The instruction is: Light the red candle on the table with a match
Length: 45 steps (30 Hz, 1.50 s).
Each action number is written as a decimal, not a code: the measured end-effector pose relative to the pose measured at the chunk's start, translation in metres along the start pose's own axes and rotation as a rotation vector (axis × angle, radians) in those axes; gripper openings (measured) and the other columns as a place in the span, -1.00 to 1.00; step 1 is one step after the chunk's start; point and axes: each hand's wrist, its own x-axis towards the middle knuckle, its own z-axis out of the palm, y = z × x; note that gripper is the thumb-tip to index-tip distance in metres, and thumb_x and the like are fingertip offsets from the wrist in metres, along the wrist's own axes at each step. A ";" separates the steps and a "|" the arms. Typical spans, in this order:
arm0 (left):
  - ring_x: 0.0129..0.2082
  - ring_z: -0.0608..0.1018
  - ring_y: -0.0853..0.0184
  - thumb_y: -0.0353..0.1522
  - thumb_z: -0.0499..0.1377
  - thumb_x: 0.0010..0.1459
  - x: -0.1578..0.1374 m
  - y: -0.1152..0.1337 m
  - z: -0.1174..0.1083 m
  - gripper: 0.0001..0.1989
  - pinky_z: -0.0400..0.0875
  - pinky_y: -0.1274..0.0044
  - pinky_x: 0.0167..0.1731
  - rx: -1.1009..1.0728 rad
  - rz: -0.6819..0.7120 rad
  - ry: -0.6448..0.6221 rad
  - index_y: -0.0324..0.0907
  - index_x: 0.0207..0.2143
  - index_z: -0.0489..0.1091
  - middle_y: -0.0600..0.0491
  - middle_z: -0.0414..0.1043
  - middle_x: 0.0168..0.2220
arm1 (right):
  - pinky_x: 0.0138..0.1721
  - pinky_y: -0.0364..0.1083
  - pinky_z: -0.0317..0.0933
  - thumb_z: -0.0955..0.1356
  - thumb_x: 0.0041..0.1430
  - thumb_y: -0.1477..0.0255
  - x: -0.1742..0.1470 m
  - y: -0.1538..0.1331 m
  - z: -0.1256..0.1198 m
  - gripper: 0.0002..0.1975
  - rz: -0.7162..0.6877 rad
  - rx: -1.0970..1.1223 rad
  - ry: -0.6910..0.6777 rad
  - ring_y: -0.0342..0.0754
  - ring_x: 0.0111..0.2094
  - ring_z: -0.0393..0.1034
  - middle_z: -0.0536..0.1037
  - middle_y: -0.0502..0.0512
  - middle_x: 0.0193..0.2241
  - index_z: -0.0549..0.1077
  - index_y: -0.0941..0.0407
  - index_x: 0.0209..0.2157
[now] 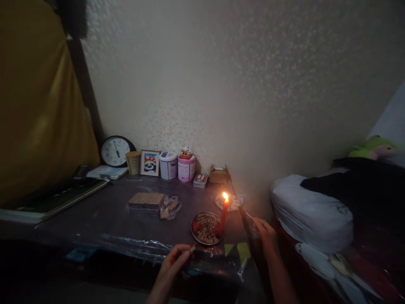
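A lit red candle point(225, 211) stands upright at the right rim of a round metal plate point(193, 236). The plate holds many small dark and pale bits and red lumps that look like wax. My right hand point(265, 234), to the right of the candle, pinches a thin pale stick point(249, 215) pointing up and left toward the flame. In front of the plate, my left hand point(177, 259) pinches a small pale piece point(192, 249) with a dark reddish end; its kind is unclear. Behind the candle, a second dish point(219, 203) holds pale thin sticks point(234, 203).
A striped tan block point(147, 199) and a clear plastic bag point(171, 207) lie left on the plastic-covered table point(114, 215). Along the wall stand a clock point(115, 151), cup point(133, 163), picture frame point(149, 163), two tubs point(168, 165) and an open cardboard box point(219, 174). White bundles point(311, 207) lie right.
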 end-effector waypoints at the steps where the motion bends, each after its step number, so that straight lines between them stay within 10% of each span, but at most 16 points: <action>1: -0.45 0.50 0.29 -0.11 0.33 -0.19 0.000 0.000 0.000 -0.63 0.32 0.53 -0.41 0.010 0.004 0.003 -0.18 -0.38 0.49 0.06 0.52 -0.48 | -0.43 -0.13 0.36 0.46 -0.13 0.30 0.004 0.001 0.005 -0.76 -0.002 -0.040 -0.014 -0.06 -0.45 0.50 0.57 0.01 -0.56 0.53 0.18 -0.43; 8: -0.42 0.50 0.28 -0.09 0.32 -0.19 0.002 -0.002 -0.001 -0.63 0.33 0.51 -0.37 0.055 0.004 -0.001 -0.17 -0.39 0.48 0.07 0.51 -0.48 | -0.27 -0.05 0.37 0.34 0.20 0.34 0.032 0.010 0.034 -0.81 0.005 -0.294 -0.088 -0.11 -0.31 0.46 0.54 0.02 -0.29 0.46 0.19 -0.27; 45: -0.46 0.41 0.32 -0.06 0.29 -0.17 0.005 -0.010 0.000 -0.64 0.23 0.53 -0.39 0.098 -0.062 -0.038 -0.13 -0.41 0.47 0.13 0.45 -0.49 | -0.19 0.00 0.35 0.32 0.22 0.36 0.054 0.008 0.063 -0.81 -0.083 -0.463 -0.125 -0.06 -0.22 0.44 0.50 0.06 -0.18 0.44 0.17 -0.19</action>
